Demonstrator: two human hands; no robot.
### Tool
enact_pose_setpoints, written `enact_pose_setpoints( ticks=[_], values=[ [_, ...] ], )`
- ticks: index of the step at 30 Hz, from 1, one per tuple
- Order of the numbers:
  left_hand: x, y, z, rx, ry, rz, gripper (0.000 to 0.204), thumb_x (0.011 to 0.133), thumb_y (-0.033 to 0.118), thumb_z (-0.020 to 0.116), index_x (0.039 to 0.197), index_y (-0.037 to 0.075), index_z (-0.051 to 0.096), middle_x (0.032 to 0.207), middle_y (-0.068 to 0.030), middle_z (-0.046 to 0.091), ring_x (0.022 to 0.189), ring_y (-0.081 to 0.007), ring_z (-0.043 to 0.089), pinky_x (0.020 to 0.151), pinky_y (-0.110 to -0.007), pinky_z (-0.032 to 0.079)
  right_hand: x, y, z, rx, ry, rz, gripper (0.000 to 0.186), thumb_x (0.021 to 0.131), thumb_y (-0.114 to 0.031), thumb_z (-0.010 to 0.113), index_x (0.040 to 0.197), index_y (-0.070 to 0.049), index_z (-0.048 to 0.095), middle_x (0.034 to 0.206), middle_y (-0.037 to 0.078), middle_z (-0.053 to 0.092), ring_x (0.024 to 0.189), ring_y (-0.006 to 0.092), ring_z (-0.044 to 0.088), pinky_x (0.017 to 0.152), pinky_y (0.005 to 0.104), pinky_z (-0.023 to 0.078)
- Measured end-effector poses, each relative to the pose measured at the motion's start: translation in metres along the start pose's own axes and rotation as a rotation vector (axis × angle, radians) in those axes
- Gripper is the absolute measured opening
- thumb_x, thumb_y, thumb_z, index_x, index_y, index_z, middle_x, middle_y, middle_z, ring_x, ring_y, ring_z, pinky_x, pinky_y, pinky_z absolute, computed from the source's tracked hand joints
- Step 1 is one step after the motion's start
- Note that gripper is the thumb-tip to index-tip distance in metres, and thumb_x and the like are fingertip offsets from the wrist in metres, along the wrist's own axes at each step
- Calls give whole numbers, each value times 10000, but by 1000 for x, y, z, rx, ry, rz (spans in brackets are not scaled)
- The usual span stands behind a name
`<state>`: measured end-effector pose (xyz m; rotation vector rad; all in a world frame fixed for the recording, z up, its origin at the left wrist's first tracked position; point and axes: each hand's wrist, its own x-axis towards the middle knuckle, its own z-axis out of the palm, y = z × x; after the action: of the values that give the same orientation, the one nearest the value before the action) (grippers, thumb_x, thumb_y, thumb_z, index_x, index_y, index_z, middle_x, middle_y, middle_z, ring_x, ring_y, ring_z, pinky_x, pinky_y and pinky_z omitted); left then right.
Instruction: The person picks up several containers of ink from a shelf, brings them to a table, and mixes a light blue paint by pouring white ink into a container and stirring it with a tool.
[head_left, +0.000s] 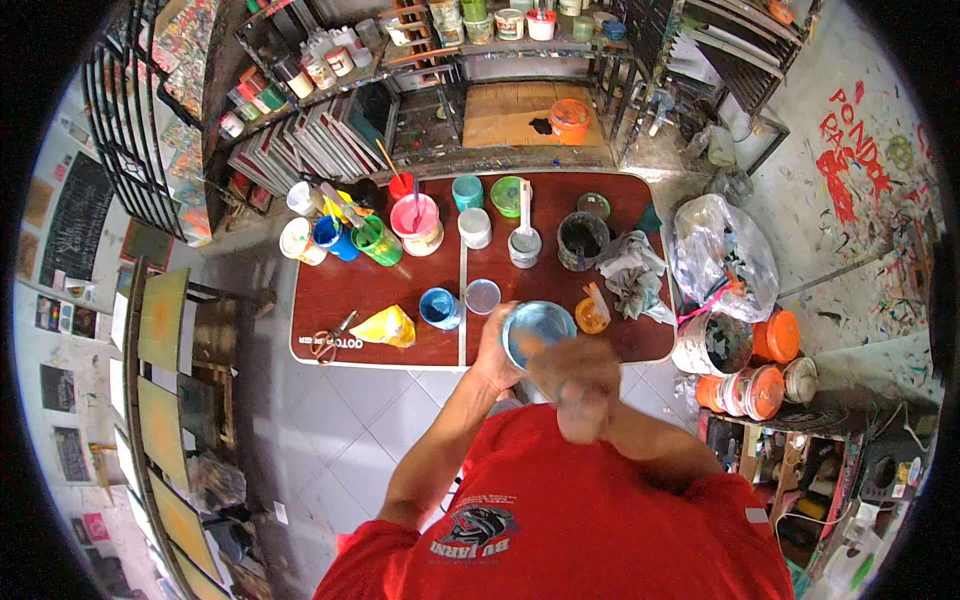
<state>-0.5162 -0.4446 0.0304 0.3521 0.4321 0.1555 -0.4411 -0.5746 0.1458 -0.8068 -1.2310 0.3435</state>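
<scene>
My left hand [497, 350] is wrapped round the side of a round tub [541, 325] with light blue contents, held at the table's near edge. My right hand [578, 383] is curled over the tub's near rim, blurred by motion. An orange-tan smear shows inside the tub by its fingers, and what they grip cannot be made out. Just left of the tub lie a translucent round lid [483, 297] and a small pot of blue paint [439, 309]. Right of it is a small orange cup [592, 315] with a pale stick in it.
On the dark red table [400, 285] stand several paint pots, a pink bucket [416, 224], a dark tub [583, 241] and a crumpled grey cloth [637, 275]. A yellow packet [384, 327] and scissors [333, 337] lie near left. Buckets [712, 342] and a plastic bag [725, 255] stand right.
</scene>
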Motion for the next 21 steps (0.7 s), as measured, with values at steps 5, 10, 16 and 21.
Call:
enact_pose_setpoints(
  ticks=[5, 10, 16, 21],
  values=[
    [-4, -11, 0, -14, 27, -26, 546, 899, 507, 416, 1107, 52, 635, 1076, -129, 687, 994, -297, 655, 908, -449, 517, 0, -3, -18, -440, 97, -48, 467, 947, -247, 460, 523, -59, 400, 480, 63, 413, 391, 214, 398, 408, 331, 315],
    [-8, -2, 10, -15, -1, 133, 525, 904, 455, 418, 1114, 28, 640, 1089, -154, 684, 1021, -288, 654, 942, -435, 508, -13, -10, -20, -21, -8, 103, 380, 914, -281, 514, 607, -64, 459, 561, 56, 452, 479, 202, 436, 472, 340, 351],
    [-1, -25, 8, -145, 99, 161, 491, 882, 425, 435, 1090, 25, 629, 1060, -149, 683, 1001, -302, 654, 919, -450, 517, -50, -10, -19, 125, -72, 196, 309, 843, -344, 647, 762, -49, 605, 658, 74, 590, 579, 271, 551, 561, 410, 447],
    [1, -43, -13, -318, -210, -94, 509, 890, 444, 491, 1143, 17, 606, 1053, -162, 681, 971, -324, 660, 911, -449, 520, -130, 74, -53, -675, -366, 410, 269, 818, -320, 685, 810, -63, 607, 780, 89, 624, 712, 222, 586, 576, 398, 454]
  ],
)
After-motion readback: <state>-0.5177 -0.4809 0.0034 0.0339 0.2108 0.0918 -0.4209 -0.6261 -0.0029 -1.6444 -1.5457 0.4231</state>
